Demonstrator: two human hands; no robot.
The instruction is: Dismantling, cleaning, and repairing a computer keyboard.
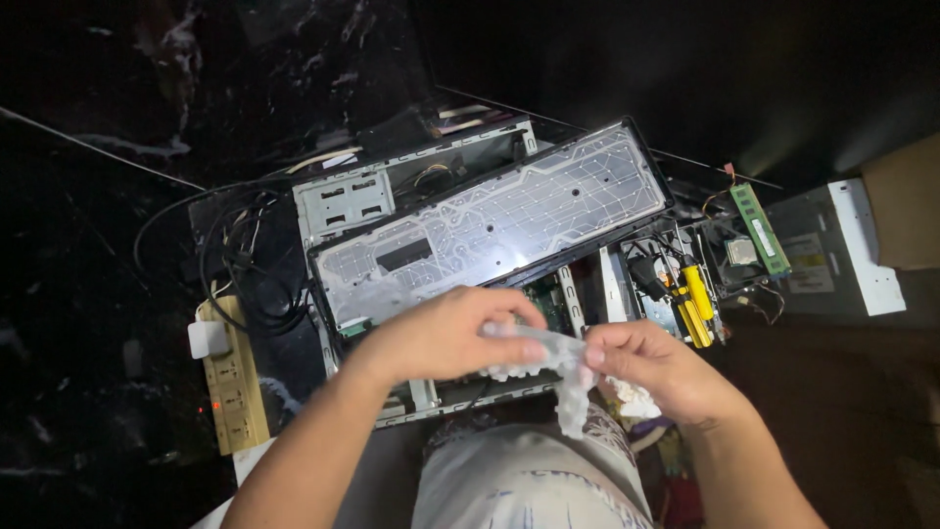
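Head view: hands [446,338] [656,367] stretch membrane sheet [548,362], seemingly left-right.

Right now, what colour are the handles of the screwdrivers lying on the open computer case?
Yellow. The screwdrivers show best in the head view, right of the keyboard.

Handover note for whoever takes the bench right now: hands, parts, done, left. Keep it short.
Left hand and right hand: both pinch the translucent rubber dome sheet, held over the lap.
Keyboard base: opened, membrane exposed, lying across the open computer case.
Yellow screwdrivers inside the case, green memory stick at right, power strip at left.
Done: keyboard opened, sheet out.
Left: the sheet is not back in.
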